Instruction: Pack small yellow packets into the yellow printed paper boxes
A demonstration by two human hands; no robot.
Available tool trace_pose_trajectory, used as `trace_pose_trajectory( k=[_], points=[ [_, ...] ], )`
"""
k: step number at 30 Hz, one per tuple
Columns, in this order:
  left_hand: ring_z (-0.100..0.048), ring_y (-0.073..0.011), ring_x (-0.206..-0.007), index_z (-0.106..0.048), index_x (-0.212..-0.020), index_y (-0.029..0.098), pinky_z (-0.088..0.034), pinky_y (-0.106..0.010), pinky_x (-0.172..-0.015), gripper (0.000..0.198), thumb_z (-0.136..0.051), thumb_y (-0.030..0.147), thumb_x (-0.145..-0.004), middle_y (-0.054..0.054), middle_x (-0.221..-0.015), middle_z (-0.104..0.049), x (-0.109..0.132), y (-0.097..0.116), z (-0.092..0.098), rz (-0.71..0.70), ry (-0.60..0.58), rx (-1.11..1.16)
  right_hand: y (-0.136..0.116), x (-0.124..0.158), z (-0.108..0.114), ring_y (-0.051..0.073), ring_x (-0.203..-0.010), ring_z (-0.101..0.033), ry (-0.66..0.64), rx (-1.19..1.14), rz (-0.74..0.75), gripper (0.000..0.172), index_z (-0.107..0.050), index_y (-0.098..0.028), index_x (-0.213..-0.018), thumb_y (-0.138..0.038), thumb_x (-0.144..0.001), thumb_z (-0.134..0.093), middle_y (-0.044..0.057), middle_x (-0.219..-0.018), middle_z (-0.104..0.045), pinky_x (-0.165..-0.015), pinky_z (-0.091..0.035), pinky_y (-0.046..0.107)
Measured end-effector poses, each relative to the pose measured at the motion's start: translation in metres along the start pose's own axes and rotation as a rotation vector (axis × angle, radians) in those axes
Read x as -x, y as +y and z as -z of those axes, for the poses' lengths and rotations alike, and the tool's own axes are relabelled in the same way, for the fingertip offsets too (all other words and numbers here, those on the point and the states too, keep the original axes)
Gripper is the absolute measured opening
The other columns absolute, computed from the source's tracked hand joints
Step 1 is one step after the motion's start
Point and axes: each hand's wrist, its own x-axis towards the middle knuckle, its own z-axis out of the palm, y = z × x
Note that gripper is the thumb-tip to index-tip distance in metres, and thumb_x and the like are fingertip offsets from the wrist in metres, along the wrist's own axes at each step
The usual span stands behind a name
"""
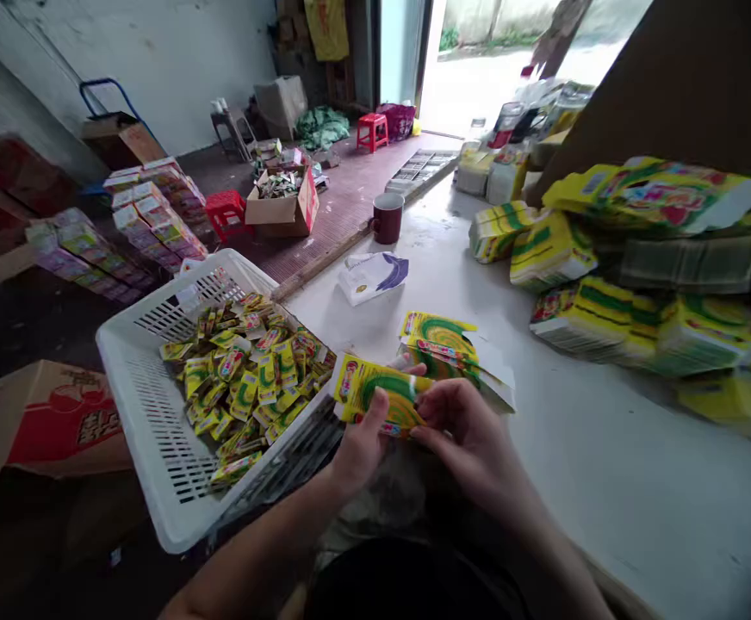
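Note:
A yellow and green printed carton (385,392) is held low over the near edge of the table. My left hand (366,435) grips its left part, the thumb lying across the front. At the carton's right end my right hand (462,422) has its fingers closed on the edge; their tips are partly hidden. Just behind lies a small pile of similar flat cartons (443,336) on the white table. To the left, a white plastic basket (133,405) holds many small yellow and green packets (256,370).
Stacks of yellow cartons (614,319) fill the table's right side. A dark red mug (387,220) and a white and blue packet (374,275) stand farther back. On the floor are an open cardboard box (282,211), red stools (226,213) and bundled boxes (156,220).

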Motion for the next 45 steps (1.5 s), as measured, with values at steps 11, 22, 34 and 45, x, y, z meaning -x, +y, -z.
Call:
trace_pose_trajectory(
  k=[11,22,34,45],
  points=[
    [-0.055,-0.0268,-0.122,-0.052,-0.134,0.029,-0.044,-0.043,-0.105,0.047,-0.037,0.053,-0.096,-0.007,-0.137,-0.056,0.011,-0.002,0.008,-0.142,0.076,0.090,0.008,0.001,-0.020,0.014,-0.077,-0.057,0.005,-0.180,-0.038,0.020,-0.051,-0.023,-0.088,-0.023,-0.081,-0.070,-0.001,-0.085,-0.058,-0.069,-0.048,0.024],
    [-0.058,-0.0165,-0.084,-0.059,-0.088,0.020,-0.049,-0.028,-0.085,0.054,-0.067,0.071,-0.069,-0.002,-0.087,-0.057,0.005,0.018,-0.004,0.026,0.252,0.456,0.005,0.009,-0.038,0.016,-0.073,-0.054,0.014,-0.106,-0.094,0.044,-0.049,-0.023,-0.103,-0.033,-0.072,-0.079,-0.003,-0.078,-0.059,-0.068,-0.043,0.027],
    [-0.068,-0.0235,-0.092,-0.071,-0.106,0.019,-0.052,-0.034,-0.085,0.056,-0.056,0.066,-0.082,-0.008,-0.101,-0.075,-0.002,0.040,0.034,0.104,0.145,0.202,-0.014,0.008,0.012,0.015,-0.071,-0.062,-0.025,0.316,0.170,0.013,-0.070,-0.024,-0.098,-0.022,-0.093,-0.058,0.000,-0.083,-0.070,-0.063,-0.047,0.023],
    [-0.064,-0.0251,-0.092,-0.042,-0.130,0.018,-0.052,-0.035,-0.080,0.070,-0.076,0.038,-0.071,-0.007,-0.105,-0.066,0.013,0.049,0.022,0.099,-0.284,-0.577,-0.014,0.023,0.007,0.029,-0.138,-0.037,0.237,0.570,0.497,0.065,-0.038,-0.031,-0.146,-0.026,-0.088,-0.066,0.007,-0.150,-0.042,-0.118,-0.021,0.051]
  ],
)
